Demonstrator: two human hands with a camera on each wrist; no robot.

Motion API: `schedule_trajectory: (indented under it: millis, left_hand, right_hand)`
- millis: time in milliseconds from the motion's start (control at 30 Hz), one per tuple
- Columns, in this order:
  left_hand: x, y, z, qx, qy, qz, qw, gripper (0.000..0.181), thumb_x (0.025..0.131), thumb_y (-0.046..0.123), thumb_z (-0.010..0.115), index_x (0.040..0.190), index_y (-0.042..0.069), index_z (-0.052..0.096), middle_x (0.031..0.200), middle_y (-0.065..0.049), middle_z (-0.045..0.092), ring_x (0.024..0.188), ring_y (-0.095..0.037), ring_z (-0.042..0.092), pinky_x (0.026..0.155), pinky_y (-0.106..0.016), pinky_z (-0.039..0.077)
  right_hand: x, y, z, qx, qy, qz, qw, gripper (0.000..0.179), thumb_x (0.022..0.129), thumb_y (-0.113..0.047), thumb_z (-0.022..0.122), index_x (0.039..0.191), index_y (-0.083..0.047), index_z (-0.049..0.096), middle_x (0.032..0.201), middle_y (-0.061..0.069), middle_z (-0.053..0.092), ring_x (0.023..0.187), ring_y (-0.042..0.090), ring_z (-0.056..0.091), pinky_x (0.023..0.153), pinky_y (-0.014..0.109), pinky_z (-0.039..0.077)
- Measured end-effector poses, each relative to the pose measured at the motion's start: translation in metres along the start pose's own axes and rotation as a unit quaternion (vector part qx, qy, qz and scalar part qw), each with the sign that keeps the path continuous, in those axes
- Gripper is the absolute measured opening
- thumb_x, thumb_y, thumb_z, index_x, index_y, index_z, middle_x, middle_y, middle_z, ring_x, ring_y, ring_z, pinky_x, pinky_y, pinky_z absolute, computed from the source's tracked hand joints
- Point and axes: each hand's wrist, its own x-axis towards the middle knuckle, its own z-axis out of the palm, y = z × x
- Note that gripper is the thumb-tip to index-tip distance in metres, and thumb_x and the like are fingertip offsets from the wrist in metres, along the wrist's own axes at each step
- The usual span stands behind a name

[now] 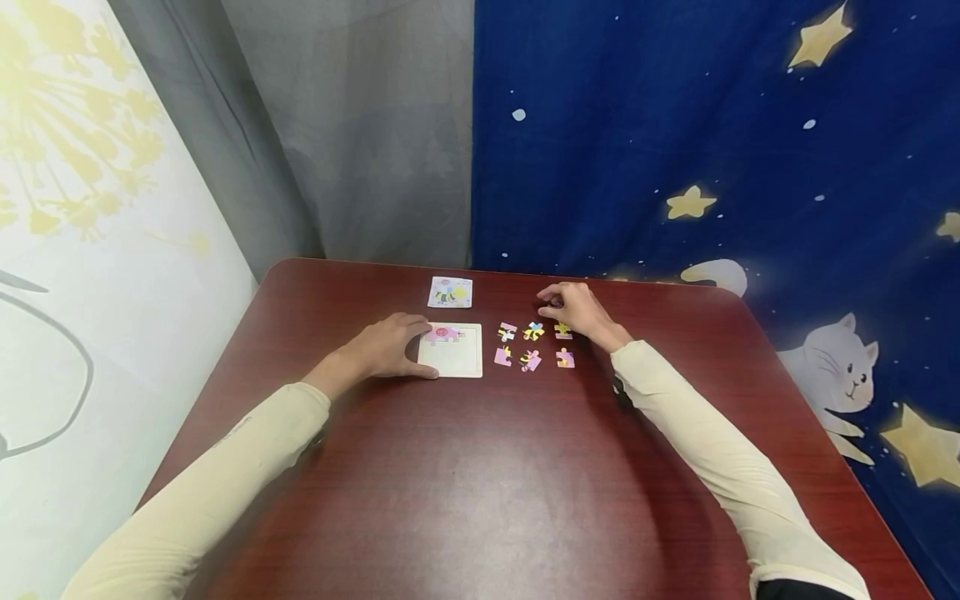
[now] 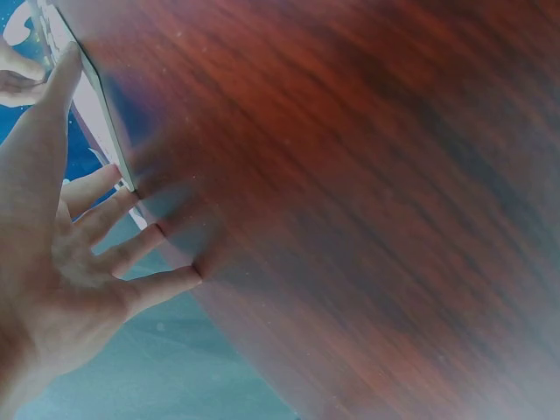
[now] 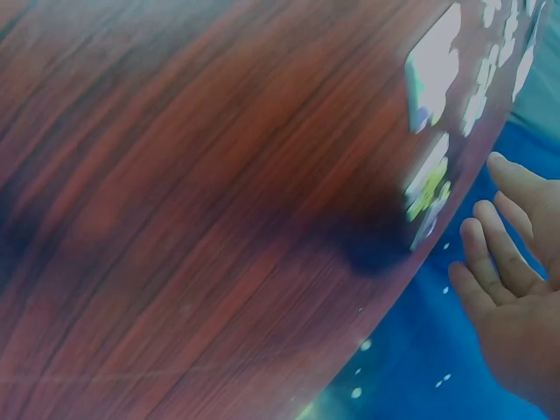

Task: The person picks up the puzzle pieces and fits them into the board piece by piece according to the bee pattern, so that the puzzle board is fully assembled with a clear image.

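My left hand [image 1: 386,346] spreads thumb and fingers along the left side of a pale square puzzle tray [image 1: 453,367]. In the left wrist view the thumb [image 2: 66,74] touches the tray's edge [image 2: 103,114], and the other fingers are straight and fanned out. A pink puzzle piece [image 1: 442,333] with a red spot lies in the tray's upper left. My right hand [image 1: 579,308] hovers with loosely bent fingers over the far end of the loose pieces. In the right wrist view nothing shows between its fingers. Beneath and beside it lies a yellow puzzle piece [image 3: 429,188].
Several loose puzzle pieces [image 1: 531,360] lie in rows right of the tray. Behind the tray is a picture card [image 1: 450,292] with a bee. The dark red table [image 1: 480,483] ends at a grey curtain [image 1: 360,125] and a blue starry curtain [image 1: 600,150].
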Motion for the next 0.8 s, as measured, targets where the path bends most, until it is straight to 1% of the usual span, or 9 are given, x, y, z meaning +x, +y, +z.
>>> schedule_trajectory:
  millis: [267,400,567,667,800]
  left_hand:
    - [0.0,0.0,0.0,-0.003,-0.007,-0.005,1.0,0.1,0.076,0.072,0.079,0.15,0.008,0.055,0.157,-0.013,0.049,0.143,-0.033,0.044,0.113,-0.057,0.041]
    - [0.001,0.0,0.0,-0.001,-0.006,-0.004,1.0,0.1,0.076,0.072,0.079,0.15,0.008,0.055,0.156,-0.013,0.049,0.143,-0.033,0.044,0.113,-0.056,0.041]
    - [0.001,-0.001,0.0,0.002,-0.004,0.002,1.0,0.1,0.076,0.073,0.079,0.149,0.007,0.056,0.155,-0.014,0.05,0.142,-0.033,0.045,0.112,-0.055,0.042]
    - [0.001,0.0,0.0,0.001,-0.004,0.002,1.0,0.1,0.076,0.072,0.079,0.148,0.007,0.057,0.154,-0.014,0.051,0.142,-0.033,0.046,0.112,-0.055,0.042]
    - [0.001,-0.001,0.0,0.0,-0.004,0.0,1.0,0.1,0.076,0.072,0.079,0.149,0.008,0.057,0.155,-0.013,0.05,0.142,-0.033,0.045,0.112,-0.055,0.042]
  right_hand:
    - [-0.004,0.017,-0.004,-0.009,0.0,0.022,0.9997,0.03,0.093,-0.019,0.081,0.119,-0.005,0.077,0.114,0.014,0.075,0.104,0.028,0.07,0.092,0.043,0.056]
    - [-0.008,0.022,-0.005,-0.011,-0.01,0.036,0.9993,0.03,0.093,-0.02,0.08,0.118,-0.004,0.077,0.114,0.015,0.075,0.104,0.029,0.069,0.092,0.046,0.055]
    - [-0.009,0.024,-0.006,-0.011,-0.023,0.05,0.9984,0.027,0.094,-0.021,0.08,0.117,-0.006,0.078,0.111,0.013,0.076,0.103,0.028,0.068,0.092,0.045,0.054]
    - [-0.007,0.025,-0.005,-0.007,-0.028,0.048,0.9984,0.026,0.095,-0.02,0.078,0.117,-0.006,0.078,0.112,0.013,0.076,0.104,0.028,0.069,0.092,0.045,0.055]
    - [-0.005,0.024,-0.003,-0.002,-0.035,0.031,0.9989,0.025,0.097,-0.016,0.075,0.118,-0.003,0.078,0.113,0.015,0.077,0.105,0.03,0.071,0.093,0.047,0.056]
